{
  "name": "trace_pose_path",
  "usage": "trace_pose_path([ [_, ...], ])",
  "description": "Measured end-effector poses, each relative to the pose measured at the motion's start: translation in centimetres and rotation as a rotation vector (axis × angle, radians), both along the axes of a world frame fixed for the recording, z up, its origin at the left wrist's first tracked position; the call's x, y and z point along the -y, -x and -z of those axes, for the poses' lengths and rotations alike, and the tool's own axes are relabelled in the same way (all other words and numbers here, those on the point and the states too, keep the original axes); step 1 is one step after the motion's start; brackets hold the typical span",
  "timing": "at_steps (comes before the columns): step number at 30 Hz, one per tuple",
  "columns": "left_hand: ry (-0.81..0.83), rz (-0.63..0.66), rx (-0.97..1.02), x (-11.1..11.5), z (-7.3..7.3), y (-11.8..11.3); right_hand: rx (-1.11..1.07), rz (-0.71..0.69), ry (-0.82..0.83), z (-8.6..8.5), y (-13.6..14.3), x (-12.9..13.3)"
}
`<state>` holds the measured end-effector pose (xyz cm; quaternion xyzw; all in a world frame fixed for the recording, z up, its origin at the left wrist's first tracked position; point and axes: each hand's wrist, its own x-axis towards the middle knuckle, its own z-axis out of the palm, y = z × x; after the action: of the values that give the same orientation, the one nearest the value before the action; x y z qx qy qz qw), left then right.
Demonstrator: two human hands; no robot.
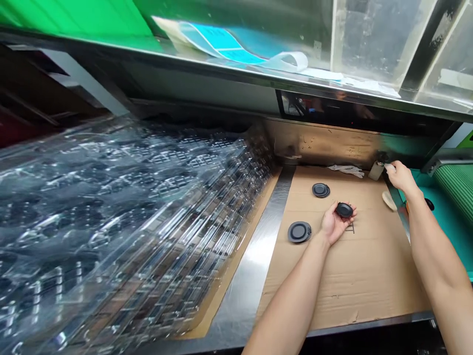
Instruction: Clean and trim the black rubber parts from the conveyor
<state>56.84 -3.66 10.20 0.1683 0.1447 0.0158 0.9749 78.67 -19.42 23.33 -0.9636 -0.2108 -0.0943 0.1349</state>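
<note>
My left hand (332, 224) is palm up over the cardboard, its fingers curled around a round black plastic part (344, 210). Two similar round black parts, one farther back (320, 190) and one nearer (299, 231), lie on the cardboard to its left. At the back right, my right hand (402, 177) is closed on a small white wad (389, 168), whose kind I cannot make out. Just left of that wad stands a small pale bottle (376, 170) with a dark top. Whether they touch is unclear.
Stacked clear plastic trays (148, 222) fill the left side. Cardboard (362, 286) covers the metal table. White gloves (347, 170) and a cream oval pad (389, 201) lie near the back. A green conveyor (456, 197) runs at right; a metal shelf (229, 69) overhangs.
</note>
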Motion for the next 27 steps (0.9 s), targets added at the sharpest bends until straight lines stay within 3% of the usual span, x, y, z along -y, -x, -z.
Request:
trace_pose_path([
  [4, 0.017, 0.011, 0.004, 0.1, -0.1, -0.2, 0.068, -0.031, 0.055, -0.4, -4.5, -0.8],
  [8, 0.014, 0.006, -0.007, 0.1, -0.2, -0.4, 0.041, -0.064, 0.176, -0.4, -6.6, -1.6],
  [19, -0.031, -0.001, 0.019, 0.4, 0.0, -0.4, 0.055, -0.079, 0.466, -1.1, -6.6, -2.3],
  [25, -0.032, 0.005, 0.024, 0.4, 0.2, -0.6, 0.018, -0.066, 0.427, -2.2, -6.9, -2.3],
  [27, -0.035, 0.000, 0.036, 0.3, 0.1, -0.6, 0.026, -0.054, 0.323, -2.2, -6.4, -2.0],
])
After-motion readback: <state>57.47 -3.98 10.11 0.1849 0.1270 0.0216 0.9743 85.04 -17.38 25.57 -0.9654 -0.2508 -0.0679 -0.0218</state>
